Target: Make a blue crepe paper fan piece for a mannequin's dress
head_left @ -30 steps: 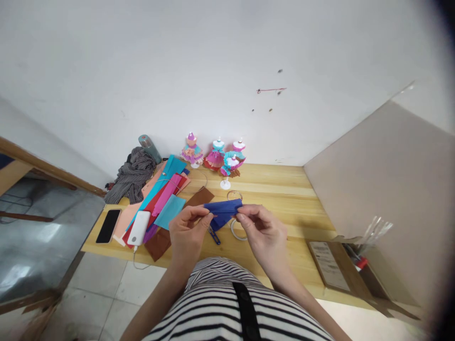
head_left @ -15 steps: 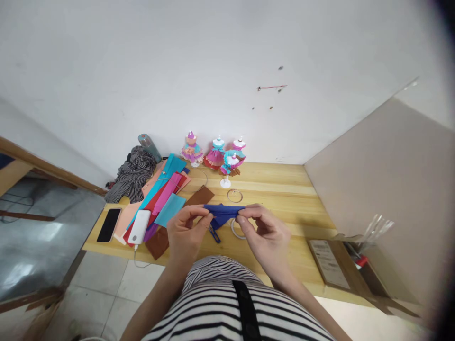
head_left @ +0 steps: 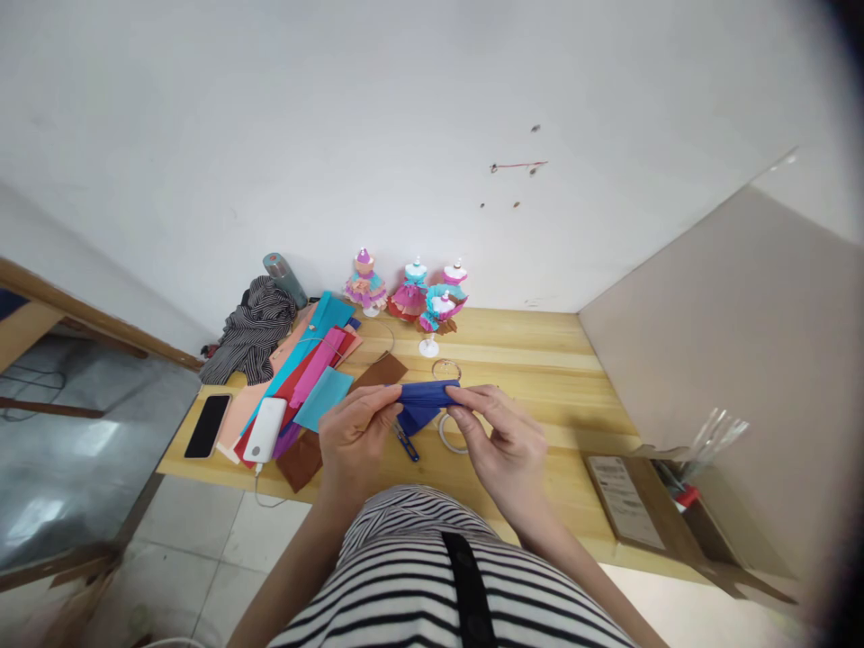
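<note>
Blue, folded, paper-like strip (head_left: pixel 427 394), ends pinched in nearly closed left hand (head_left: pixel 355 434) and right hand (head_left: pixel 505 441); uneven tugging could tear it.

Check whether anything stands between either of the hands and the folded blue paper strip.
Nothing visible does. The left hand and the right hand pinch the folded blue paper strip directly, one at each end. The small blue tool and the white ring lie on the wooden table, not in between.
</note>
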Demonstrator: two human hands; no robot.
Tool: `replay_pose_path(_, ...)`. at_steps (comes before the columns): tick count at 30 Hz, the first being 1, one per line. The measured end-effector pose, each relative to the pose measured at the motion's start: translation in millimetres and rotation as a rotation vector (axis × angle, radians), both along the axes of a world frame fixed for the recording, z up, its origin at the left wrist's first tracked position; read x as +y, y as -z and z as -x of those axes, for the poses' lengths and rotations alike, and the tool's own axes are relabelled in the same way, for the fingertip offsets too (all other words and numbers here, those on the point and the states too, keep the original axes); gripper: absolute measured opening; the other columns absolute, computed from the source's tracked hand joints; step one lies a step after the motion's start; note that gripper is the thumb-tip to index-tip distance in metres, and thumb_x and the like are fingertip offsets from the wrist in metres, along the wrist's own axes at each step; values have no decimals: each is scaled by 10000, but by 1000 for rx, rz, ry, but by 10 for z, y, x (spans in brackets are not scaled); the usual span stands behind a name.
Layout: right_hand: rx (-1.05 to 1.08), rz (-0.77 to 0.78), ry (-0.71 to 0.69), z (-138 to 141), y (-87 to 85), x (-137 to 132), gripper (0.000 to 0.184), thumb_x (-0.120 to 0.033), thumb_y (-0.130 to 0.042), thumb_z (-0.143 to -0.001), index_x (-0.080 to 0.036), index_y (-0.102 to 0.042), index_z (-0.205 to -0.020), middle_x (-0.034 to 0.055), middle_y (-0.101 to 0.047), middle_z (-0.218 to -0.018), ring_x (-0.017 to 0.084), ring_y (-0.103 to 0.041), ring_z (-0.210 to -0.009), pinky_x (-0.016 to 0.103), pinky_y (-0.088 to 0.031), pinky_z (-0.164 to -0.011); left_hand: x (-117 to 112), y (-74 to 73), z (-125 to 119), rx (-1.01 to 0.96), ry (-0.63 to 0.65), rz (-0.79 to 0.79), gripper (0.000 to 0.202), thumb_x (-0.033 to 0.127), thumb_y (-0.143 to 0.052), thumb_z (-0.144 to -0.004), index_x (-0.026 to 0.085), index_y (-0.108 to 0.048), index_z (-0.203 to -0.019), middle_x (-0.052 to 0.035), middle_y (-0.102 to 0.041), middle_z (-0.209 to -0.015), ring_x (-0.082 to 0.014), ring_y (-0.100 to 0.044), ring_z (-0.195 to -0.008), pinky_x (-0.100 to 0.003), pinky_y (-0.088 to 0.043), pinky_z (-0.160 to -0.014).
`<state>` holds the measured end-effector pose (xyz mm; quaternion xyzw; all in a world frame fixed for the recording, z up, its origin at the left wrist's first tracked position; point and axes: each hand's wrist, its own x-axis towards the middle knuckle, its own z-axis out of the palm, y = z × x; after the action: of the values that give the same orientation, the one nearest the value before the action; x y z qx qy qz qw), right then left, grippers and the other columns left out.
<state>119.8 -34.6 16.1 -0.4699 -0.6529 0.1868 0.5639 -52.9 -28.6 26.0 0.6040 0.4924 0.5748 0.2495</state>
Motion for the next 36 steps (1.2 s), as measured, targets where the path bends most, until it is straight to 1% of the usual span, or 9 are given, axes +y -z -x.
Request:
replay_pose_path(6,-45,-33,50,14,24,6,174,-110,-595,-878,-248,-690,-923,21,-709,-834,166,-674,-736,295,-552,-657,6,38,-7,155,-74,-170,185,135,-706,-785,253,-774,-911,-29,-780,-856,-182,-730,-820,-290,-608,-771)
replay_pose_path(12,-64,16,69,31,18,-5,140,-151,-565,-898,-243,-669,-881,26,-729,-828,176,-693,-743,302,-563,-662,6,56,-19,173,-118,-148,106,175,-692,-803,236,-765,-849,-32,-775,-810,-185,-729,-805,-293,-602,-772)
replay_pose_path(15,-53,46,88,34,26,1,107,-177,-586,-884,-239,-672,-869,25,-739,-822,179,-699,-735,301,-568,-663,-4,57,-38,132,-129,-90,82,180,-694,-795,224,-754,-830,-25,-769,-795,-176,-724,-775,-283,-599,-756)
replay_pose_path(18,-18,73,106,33,39,8,66,-201,-621,-857,-231,-672,-827,22,-737,-786,182,-696,-695,303,-571,-655,-21,75,-56,64,-141,23,46,192,-710,-771,213,-740,-798,-9,-755,-752,-156,-709,-695,-252,-592,-680)
replay_pose_path(23,24,158,110,28,38,-7,57,-221,-627,-851,-210,-661,-807,7,-714,-697,157,-666,-593,259,-539,-563,-38,115,-80,-200,-99,258,69,243,-726,-749,181,-727,-781,-14,-737,-720,-161,-709,-668,-260,-597,-661)
replay_pose_path(26,48,207,90,30,26,-17,75,-236,-625,-853,-198,-657,-797,10,-708,-674,151,-659,-569,238,-514,-515,-32,84,-103,-314,-80,351,90,246,-733,-732,166,-718,-771,-13,-724,-679,-161,-712,-618,-247,-592,-613)
replay_pose_path(30,86,226,58,37,33,-14,73,-236,-619,-857,-198,-655,-806,10,-702,-676,145,-651,-574,240,-511,-532,-14,17,-138,-425,-96,395,97,216,-759,-666,152,-703,-713,-8,-706,-626,-155,-695,-537,-237,-577,-548)
replay_pose_path(32,118,226,33,32,48,-11,56,-230,-628,-854,-201,-649,-811,6,-692,-685,139,-641,-582,238,-510,-545,-9,12,-139,-462,-104,400,106,207,-773,-637,148,-705,-694,-26,-731,-685,-157,-701,-559,-251,-590,-581)
replay_pose_path(36,177,216,-49,9,59,-12,54,-202,-628,-855,-207,-634,-801,23,-691,-790,143,-644,-681,254,-521,-625,-16,37,-101,-449,-118,391,114,198,-796,-608,156,-730,-692,-51,-767,-804,-166,-724,-709,-272,-598,-727)
